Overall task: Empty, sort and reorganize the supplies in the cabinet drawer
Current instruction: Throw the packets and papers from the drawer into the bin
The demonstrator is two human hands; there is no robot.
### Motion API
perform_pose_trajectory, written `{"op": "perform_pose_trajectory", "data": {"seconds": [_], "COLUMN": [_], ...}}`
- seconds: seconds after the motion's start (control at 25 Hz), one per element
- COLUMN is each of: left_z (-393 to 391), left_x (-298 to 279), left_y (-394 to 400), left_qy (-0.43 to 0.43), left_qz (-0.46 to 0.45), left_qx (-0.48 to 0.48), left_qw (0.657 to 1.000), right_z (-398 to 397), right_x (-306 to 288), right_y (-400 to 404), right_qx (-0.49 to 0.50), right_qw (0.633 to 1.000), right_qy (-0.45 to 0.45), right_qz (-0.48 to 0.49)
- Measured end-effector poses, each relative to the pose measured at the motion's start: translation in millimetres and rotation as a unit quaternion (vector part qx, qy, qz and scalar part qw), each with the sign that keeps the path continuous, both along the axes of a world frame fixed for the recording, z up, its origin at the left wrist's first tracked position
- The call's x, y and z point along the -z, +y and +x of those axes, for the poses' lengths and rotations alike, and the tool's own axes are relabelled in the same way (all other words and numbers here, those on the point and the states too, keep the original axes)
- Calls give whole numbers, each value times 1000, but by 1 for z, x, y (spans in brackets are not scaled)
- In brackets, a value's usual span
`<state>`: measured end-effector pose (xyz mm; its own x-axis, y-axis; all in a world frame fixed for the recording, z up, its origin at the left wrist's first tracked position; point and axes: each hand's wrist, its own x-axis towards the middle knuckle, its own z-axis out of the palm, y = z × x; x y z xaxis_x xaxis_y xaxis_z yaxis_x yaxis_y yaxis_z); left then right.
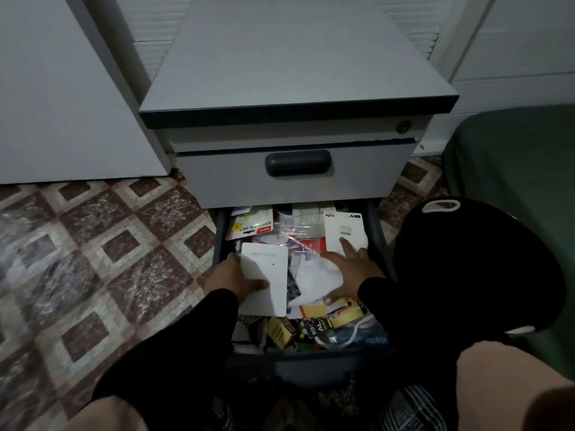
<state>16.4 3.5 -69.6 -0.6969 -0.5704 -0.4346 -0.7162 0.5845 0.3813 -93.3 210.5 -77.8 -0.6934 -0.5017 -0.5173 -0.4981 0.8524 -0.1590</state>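
Observation:
The lower drawer (221, 234) of a grey cabinet (292, 70) stands pulled out, crammed with supplies. My left hand (231, 278) grips a white card (267, 275) marked "JEWELLERY" at the drawer's left side, thumb across its face. My right hand (351, 272) lies over white paper (314, 275) in the middle, thumb under its lower edge, forefinger stretched onto a white packet (342, 228) with a barcode. A stapler set pack (252, 227) sits at the back left. Yellow battery packs (329, 315) and a small yellow box (280, 331) lie near the front.
The drawer above (292, 178) is closed, its dark handle (298, 162) over the open one. A black bag (473, 265) stands right of the drawer, against a green seat (522, 157). Patterned tile floor (102, 244) spreads to the left. My knees (504, 384) frame the drawer front.

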Motion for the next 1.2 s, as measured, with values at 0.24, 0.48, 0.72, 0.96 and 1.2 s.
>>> {"op": "perform_pose_trajectory", "data": {"seconds": [0.24, 0.48, 0.72, 0.96, 1.2], "left_z": [4, 13, 23, 25, -11], "left_x": [-8, -18, -41, -73, -90], "left_y": [-18, -23, -8, 17, 62], "left_qy": [29, 74, 77, 131, 151], "left_qz": [88, 239, 273, 272, 249], "left_qx": [-44, -66, -79, -66, -23], "left_qw": [995, 966, 956, 951, 956], "right_z": [6, 5, 12, 22, 9], "right_x": [-10, -28, -61, -105, -130], "right_y": [-2, 9, 18, 48, 96], "right_qx": [-18, 21, 26, 98, 227], "right_qw": [994, 971, 983, 984, 959], "right_qy": [92, 185, 161, 136, 123], "right_qz": [-49, -147, -88, -61, -117]}}
